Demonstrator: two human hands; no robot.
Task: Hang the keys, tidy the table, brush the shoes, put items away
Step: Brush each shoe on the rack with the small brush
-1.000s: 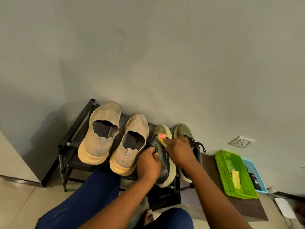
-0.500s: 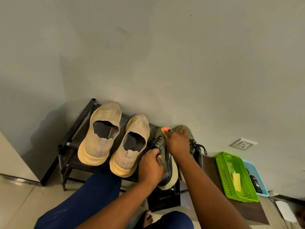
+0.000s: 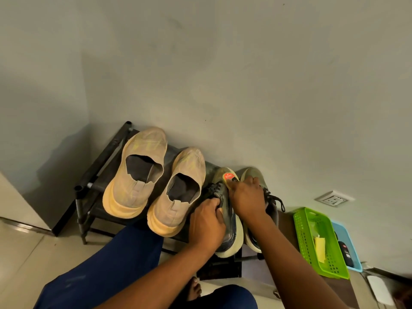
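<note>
Grey wall (image 3: 223,74) fills most of the view, meeting pale floor tiles (image 3: 20,264) at the bottom left. Against the wall stands a low black rack (image 3: 89,188) carrying four shoes. Two tan slip-ons (image 3: 136,175) take its left side, heels overhanging the front rail. Right of them sit the green shoes: the near one (image 3: 231,233) is tipped onto its side, its mate (image 3: 254,175) just beside it, laces trailing.

Further right, a green basket (image 3: 298,226) with something yellow inside rests touching a blue tray (image 3: 347,239).

Left hand (image 3: 207,224) grips the tipped shoe at its laced collar, steadying it. Right hand (image 3: 249,197) is curled around a small brush (image 3: 229,177) with an orange label, pressed to the shoe's toe.

Brushing looks underway on this shoe; I'd judge its mate and the slip-ons remain.

Risks: the shoe balances on its edge, so a hard stroke toward the wall could twist it out of the left grip. An elbow swing might nudge the overhanging slip-ons off the rack. The loose laces could snag the bristles.
</note>
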